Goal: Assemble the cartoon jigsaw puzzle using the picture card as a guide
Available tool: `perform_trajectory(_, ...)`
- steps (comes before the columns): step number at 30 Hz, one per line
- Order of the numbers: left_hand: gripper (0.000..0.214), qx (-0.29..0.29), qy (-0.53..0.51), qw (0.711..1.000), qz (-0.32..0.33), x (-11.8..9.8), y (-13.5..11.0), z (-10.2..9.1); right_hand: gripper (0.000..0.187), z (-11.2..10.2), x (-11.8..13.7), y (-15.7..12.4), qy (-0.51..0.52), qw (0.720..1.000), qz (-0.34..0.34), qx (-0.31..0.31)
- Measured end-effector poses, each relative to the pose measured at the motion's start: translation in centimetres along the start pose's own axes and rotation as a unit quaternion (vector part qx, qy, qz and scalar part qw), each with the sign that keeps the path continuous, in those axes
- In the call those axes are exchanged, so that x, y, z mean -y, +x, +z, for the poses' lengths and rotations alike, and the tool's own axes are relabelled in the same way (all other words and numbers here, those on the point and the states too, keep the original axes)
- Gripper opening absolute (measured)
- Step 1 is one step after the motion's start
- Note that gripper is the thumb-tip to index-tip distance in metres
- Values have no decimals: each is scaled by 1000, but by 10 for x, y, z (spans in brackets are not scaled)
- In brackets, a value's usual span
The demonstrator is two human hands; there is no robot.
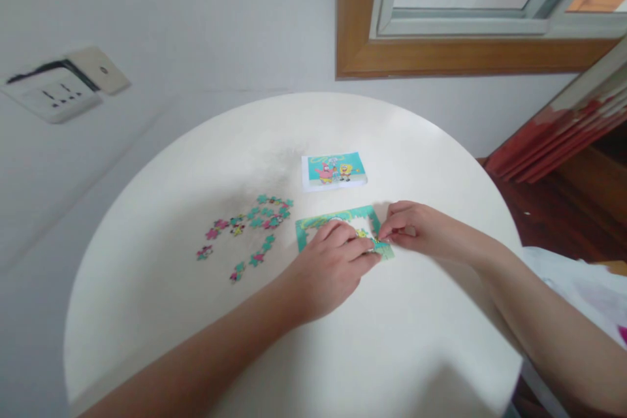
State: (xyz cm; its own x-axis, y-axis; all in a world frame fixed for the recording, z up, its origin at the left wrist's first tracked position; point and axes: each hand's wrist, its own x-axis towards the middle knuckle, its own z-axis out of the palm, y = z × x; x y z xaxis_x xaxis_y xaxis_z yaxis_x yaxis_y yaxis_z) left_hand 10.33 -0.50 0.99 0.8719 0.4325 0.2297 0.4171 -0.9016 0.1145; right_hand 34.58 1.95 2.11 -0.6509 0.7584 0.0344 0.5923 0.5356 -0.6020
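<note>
A partly assembled jigsaw puzzle (306, 225) with a teal border lies on the round white table, its middle showing white. Over its lower left part rests my left hand (337, 268), fingers stretched out and pressing flat on it. My right hand (404, 228) is at the puzzle's right side, thumb and finger pinched on a small puzzle piece (377, 239) with some yellow on it. The piece is mostly covered by the fingertips. Loose puzzle pieces (267, 212) in teal and pink are scattered left of the puzzle. Beyond it lies a reference picture (336, 170) of cartoon figures.
The round white table (161, 313) stands against a pale wall with a socket (61, 93) at left. A wood-framed window (355, 59) is at the upper right. A red curtain (543, 150) and a white plastic bag (573, 281) are right of the table.
</note>
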Motion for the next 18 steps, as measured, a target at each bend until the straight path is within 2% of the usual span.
perform_trajectory(6, 29, 7, -38, 999, -20, -3, -1, 1, 20, 0, 0, 0, 32, 999, 19, 14)
perform_trajectory(9, 28, -11, -67, 997, -39, 5, -4, -10, 20, -2, 2, -1, 40, 998, 31, 22)
perform_trajectory(13, 29, -42, -51, 993, -99, 34, -21, -52, 22, -3, 1, -2, 56, 997, 46, 25)
perform_trajectory(16, 27, -68, 2, 983, -171, 64, -49, -89, 24, -3, 0, -3, 64, 996, 65, 16)
perform_trajectory(18, 28, -54, 42, 972, -227, 81, -72, -105, 27, -3, -1, -3, 64, 995, 69, 9)
